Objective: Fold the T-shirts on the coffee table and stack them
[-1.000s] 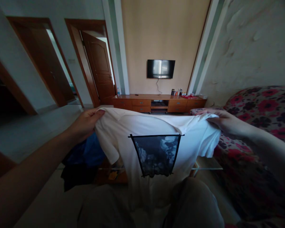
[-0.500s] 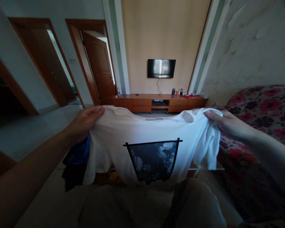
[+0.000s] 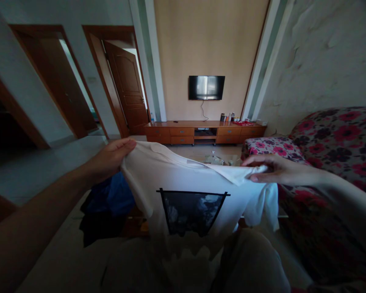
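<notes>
A white T-shirt [image 3: 189,177] with a dark framed print on its front hangs stretched between my hands, above my knees. My left hand [image 3: 116,156] pinches its left shoulder, thumb on top. Over on the other side, my right hand [image 3: 270,169] grips the fabric near the neckline and right shoulder, with the thumb and fingers closed on a fold. The right sleeve droops below that hand. Under the left side of the shirt lie blue and black clothes [image 3: 110,199]. The shirt hides much of the low table behind it.
A floral-covered sofa [image 3: 338,142] stands close on the right. Ahead, a low wooden cabinet [image 3: 181,132] carries bottles and small items beneath a wall-mounted television [image 3: 206,88]. A wooden door [image 3: 125,77] stands ajar at the left. A glass-edged table [image 3: 282,216] is partly covered.
My right hand has moved inward and down, shifting its grip from the shoulder tip toward the neckline. The shirt's right side has dropped, and its left sleeve no longer hangs out over the dark clothes.
</notes>
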The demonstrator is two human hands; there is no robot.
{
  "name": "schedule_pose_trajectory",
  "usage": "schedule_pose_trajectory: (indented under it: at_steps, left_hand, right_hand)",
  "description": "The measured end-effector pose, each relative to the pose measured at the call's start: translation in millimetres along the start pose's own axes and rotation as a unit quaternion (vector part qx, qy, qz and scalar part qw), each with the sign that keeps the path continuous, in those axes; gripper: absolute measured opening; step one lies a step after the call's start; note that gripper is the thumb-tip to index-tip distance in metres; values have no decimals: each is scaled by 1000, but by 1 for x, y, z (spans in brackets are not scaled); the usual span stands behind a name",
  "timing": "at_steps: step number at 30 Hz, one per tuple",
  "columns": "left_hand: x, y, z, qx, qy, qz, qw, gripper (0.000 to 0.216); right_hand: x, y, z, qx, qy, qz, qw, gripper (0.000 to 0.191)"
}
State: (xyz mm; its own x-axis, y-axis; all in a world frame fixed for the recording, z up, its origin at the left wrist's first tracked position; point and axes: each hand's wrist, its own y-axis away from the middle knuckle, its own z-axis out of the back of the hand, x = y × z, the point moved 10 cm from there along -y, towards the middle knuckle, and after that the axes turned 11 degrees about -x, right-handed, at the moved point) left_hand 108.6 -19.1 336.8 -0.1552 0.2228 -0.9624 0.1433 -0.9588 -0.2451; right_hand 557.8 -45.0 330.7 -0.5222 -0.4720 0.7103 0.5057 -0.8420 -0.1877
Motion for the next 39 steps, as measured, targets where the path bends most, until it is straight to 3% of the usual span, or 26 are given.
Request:
schedule_pose_trajectory:
  at_steps: [2,7,10,13,16,21,24,28,29,33,39]
  left_hand:
    - [1,2,-3,24,-15,19,999,34]
    - [8,7,-10,88,-133,38,987,42]
    - [2,4,-6,49,-95,13,994,40]
    - [-7,1,1,-3,-25,-31,999,35]
    - [-11,1,-1,-15,-9,-63,998,30]
    - [-25,5,-2,-55,-46,-111,991,31]
    - [-37,8,0,-92,-76,-148,982,33]
    - [-42,8,3,-117,-76,-162,977,33]
    - [-42,7,4,-119,-74,-162,977,33]
    - [-43,6,8,-129,-75,-173,973,33]
    - [-40,6,11,-121,-70,-166,976,34]
  right_hand:
    - [5,-2,1,-16,20,16,1000,32]
    - [4,-4,13,-101,-6,-7,995,42]
    - [5,-1,18,-136,-19,-25,990,44]
    - [11,1,23,-173,-2,2,985,42]
    - [12,-1,25,-203,-8,16,979,38]
    - [19,-9,14,-187,-26,15,982,40]
    - [28,-7,3,-143,-30,24,989,42]
    - [38,-1,-15,-70,-11,63,996,74]
    - [39,0,-17,-67,-6,70,995,74]
    - [37,-3,-10,-121,18,76,990,39]
    - [47,-1,2,-173,37,112,978,48]
